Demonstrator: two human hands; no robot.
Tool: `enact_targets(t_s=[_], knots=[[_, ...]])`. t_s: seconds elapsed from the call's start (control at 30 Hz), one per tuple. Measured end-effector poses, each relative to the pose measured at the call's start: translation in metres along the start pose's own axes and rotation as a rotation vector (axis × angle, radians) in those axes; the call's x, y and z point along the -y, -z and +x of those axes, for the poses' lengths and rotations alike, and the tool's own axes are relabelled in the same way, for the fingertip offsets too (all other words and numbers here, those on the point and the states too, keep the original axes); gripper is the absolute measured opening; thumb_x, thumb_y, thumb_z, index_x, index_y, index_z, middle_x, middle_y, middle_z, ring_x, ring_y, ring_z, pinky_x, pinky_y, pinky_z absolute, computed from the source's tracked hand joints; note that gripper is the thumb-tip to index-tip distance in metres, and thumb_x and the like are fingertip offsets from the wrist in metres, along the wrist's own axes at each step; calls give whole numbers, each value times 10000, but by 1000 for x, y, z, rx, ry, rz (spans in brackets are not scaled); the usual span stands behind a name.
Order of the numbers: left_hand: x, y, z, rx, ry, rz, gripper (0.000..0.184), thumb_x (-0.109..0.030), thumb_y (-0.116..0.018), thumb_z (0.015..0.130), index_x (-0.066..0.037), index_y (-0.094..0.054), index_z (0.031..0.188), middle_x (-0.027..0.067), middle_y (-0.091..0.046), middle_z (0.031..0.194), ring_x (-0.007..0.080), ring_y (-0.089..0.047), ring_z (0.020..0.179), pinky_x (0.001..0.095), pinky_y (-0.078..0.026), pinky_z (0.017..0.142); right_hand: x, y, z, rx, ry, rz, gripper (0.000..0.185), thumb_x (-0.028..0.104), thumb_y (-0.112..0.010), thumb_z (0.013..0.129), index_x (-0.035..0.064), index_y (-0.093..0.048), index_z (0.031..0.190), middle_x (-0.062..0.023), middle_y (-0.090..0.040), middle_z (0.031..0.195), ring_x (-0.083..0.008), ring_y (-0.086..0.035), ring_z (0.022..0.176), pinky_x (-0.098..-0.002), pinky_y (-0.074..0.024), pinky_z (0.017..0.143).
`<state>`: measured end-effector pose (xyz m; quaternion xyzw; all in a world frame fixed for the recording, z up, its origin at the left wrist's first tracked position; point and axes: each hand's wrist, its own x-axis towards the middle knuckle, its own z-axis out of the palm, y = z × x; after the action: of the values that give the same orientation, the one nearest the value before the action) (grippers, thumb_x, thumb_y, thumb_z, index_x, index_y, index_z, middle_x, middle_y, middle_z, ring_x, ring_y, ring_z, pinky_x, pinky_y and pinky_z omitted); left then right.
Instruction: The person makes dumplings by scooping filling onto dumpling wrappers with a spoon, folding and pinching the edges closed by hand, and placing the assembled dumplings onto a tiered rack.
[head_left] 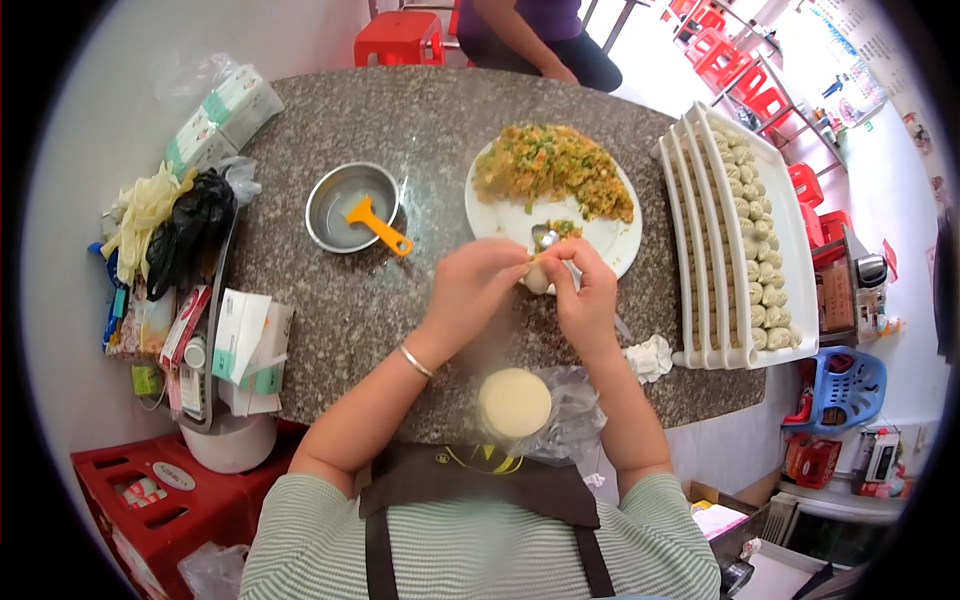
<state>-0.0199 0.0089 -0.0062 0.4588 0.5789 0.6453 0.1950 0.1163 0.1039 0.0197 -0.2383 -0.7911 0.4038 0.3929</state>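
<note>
A small piece of pale dough (537,278) is pinched between both my hands, over the near rim of a white plate (622,243). My left hand (477,288) closes on it from the left, and my right hand (584,300) from the right. Orange and green chopped filling (555,170) is heaped on the plate. Just beyond my fingers, a metal spoon (544,236) rests by a little filling. Nearer my body lies a stack of round pale wrappers (514,403) on clear plastic (570,415).
Stacked white trays (745,300) of dumplings (765,260) stand at the right. A metal bowl (327,218) with an orange-handled tool (378,224) sits left. Crumpled tissue (650,359) lies by my right forearm. Boxes (245,340) line the left edge. A person (525,35) sits across the table.
</note>
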Motion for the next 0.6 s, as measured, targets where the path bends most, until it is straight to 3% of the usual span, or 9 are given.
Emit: enact_targets(t_s=[0.07, 0.13, 0.43, 0.5, 0.6], knots=[[1, 1, -3, 15, 82, -33, 133, -91, -706, 821, -12, -713, 927, 125, -714, 962, 234, -694, 873, 322, -538, 775, -2, 1, -1, 21, -122, 90, 93, 79, -622, 891, -13, -621, 897, -130, -625, 843, -254, -610, 818, -332, -472, 766], [-2, 2, -5, 28, 171, -63, 141, -99, -703, 826, -13, -715, 938, 127, -715, 965, 234, -696, 862, 317, -538, 765, -1, 6, 2, 36, -93, 54, 103, 87, -622, 895, -16, -618, 895, -126, -625, 841, -241, -608, 816, -325, -471, 765], [-5, 2, -2, 39, -99, 66, 168, -53, -702, 818, -13, -701, 981, 131, -712, 972, 249, -698, 875, 330, -545, 789, 2, 7, 3, 130, -126, 52, 109, 90, -629, 889, -17, -611, 900, -121, -618, 835, -230, -601, 811, -322, -468, 765], [0, 2, -2, 35, -103, 65, 144, -11, -689, 849, -9, -707, 991, 82, -713, 962, 140, -682, 842, 254, -555, 740, -1, 6, 2, 91, -136, 95, 110, 90, -629, 889, -17, -607, 901, -121, -616, 837, -231, -601, 820, -317, -466, 769], [-5, 5, -3, 68, -14, 91, 132, -9, -686, 849, -12, -712, 978, 82, -715, 957, 142, -679, 836, 247, -550, 727, -2, 8, 2, 135, -186, 117, 116, 92, -631, 888, -20, -603, 896, -120, -616, 841, -234, -601, 828, -316, -465, 772]])
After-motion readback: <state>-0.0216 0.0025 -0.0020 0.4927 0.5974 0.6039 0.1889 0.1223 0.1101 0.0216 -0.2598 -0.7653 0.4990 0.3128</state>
